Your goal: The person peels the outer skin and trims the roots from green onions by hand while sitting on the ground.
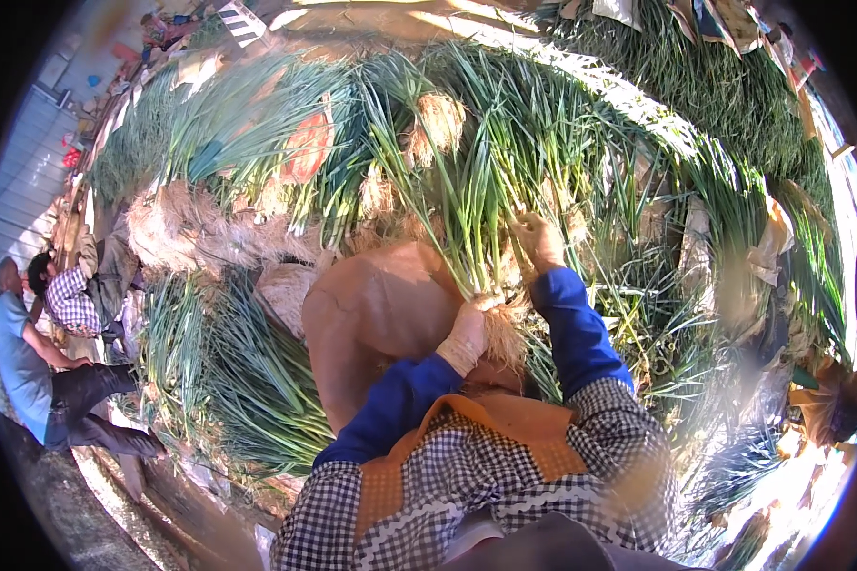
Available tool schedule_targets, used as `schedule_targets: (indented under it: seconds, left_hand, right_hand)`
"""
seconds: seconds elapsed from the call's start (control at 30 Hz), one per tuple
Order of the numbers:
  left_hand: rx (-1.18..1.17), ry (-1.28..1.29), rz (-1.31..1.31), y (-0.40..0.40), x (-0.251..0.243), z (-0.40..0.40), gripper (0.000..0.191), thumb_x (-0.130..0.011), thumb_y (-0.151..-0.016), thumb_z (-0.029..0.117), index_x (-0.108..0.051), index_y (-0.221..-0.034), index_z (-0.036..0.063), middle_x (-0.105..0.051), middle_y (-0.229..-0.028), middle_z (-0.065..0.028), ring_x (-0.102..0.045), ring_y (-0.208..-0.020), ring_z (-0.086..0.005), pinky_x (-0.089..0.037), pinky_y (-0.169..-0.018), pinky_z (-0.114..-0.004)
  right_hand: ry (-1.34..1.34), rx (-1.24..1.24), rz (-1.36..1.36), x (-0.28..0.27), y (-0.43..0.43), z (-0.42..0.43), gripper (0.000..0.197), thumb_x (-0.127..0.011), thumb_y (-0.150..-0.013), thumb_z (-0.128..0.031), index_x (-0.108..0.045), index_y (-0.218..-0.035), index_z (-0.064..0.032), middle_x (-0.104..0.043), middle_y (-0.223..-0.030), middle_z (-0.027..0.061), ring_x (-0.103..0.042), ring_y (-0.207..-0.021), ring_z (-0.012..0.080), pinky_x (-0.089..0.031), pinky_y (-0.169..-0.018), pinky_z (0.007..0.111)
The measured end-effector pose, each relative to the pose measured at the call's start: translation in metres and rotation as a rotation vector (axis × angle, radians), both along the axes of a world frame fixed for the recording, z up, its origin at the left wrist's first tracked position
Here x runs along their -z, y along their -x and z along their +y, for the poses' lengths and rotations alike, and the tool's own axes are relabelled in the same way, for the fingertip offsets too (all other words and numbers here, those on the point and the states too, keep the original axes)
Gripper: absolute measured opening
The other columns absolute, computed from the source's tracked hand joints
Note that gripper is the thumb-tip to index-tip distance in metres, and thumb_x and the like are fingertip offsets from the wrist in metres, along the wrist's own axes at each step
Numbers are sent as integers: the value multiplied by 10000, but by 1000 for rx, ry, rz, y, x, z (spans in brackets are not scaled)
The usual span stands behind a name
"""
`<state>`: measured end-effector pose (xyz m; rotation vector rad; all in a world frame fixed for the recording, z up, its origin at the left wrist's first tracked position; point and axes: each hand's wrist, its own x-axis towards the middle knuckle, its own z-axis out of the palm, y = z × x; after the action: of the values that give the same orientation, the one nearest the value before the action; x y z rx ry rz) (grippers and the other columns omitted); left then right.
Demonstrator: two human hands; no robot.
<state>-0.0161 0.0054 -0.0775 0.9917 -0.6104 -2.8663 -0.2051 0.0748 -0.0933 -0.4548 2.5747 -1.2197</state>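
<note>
My left hand [471, 325], in a pale glove, grips a bunch of long green allium plants [471, 221] just above the roots. Their pale stalk bases pass through its fingers, and a tuft of straw-coloured roots [507, 339] hangs out to the right. The leaves fan upward, away from me. My right hand [540, 241], also gloved, is up and to the right, its fingers pinched on a pale stalk at the right edge of the bunch. Just below the bunch are my knees, under a tan covering [378, 314].
Beyond my knees lies a row of allium bundles [257, 135], roots towards me, with a red piece [308, 146] among them. More bundles [257, 364] lie left, loose leaves [657, 335] right. Two people [25, 350] [71, 296] are at far left.
</note>
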Motion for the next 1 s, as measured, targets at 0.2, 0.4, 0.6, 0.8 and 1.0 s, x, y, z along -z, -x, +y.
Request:
schedule_targets:
  seconds: [0.2,0.4,0.6,0.8,1.0]
  left_hand:
    - [20,-46,35,-18,16,-15,111,-553,-771,69,-558,-874,29,-580,-766,-80,-566,-672,-204,-478,-599,-332]
    - [110,-173,143,-19,-34,-25,297,-478,-812,136,-500,-1080,10,-551,-1008,-140,-532,-935,-274,-455,-805,-397]
    - [118,-102,10,-20,-16,-1,274,-518,-810,144,-530,-1041,-2,-596,-893,-102,-574,-831,-221,-474,-760,-375]
    - [117,-307,83,0,3,15,157,-498,-820,95,-550,-936,3,-597,-853,-103,-581,-785,-243,-490,-702,-385]
    - [31,-218,58,-13,-2,-12,123,-515,-801,77,-553,-892,4,-592,-795,-120,-587,-691,-249,-507,-634,-390]
  right_hand:
    - [208,-285,-688,40,-23,15,424,-673,-749,-275,-540,-1038,4,-575,-883,75,-523,-772,139,-423,-696,264]
    - [208,88,-349,85,14,98,219,-583,-812,-205,-590,-804,14,-552,-679,21,-490,-607,98,-399,-541,229]
    - [848,-29,-604,39,-56,52,191,-499,-853,-230,-533,-911,-51,-576,-851,51,-522,-654,118,-436,-585,236]
    - [1167,135,-1241,94,-29,43,303,-382,-887,-178,-427,-1118,13,-497,-1099,195,-535,-905,228,-464,-764,297]
    - [71,-101,-102,-20,-61,22,340,-510,-851,-361,-612,-731,-60,-584,-583,89,-575,-539,219,-450,-526,347]
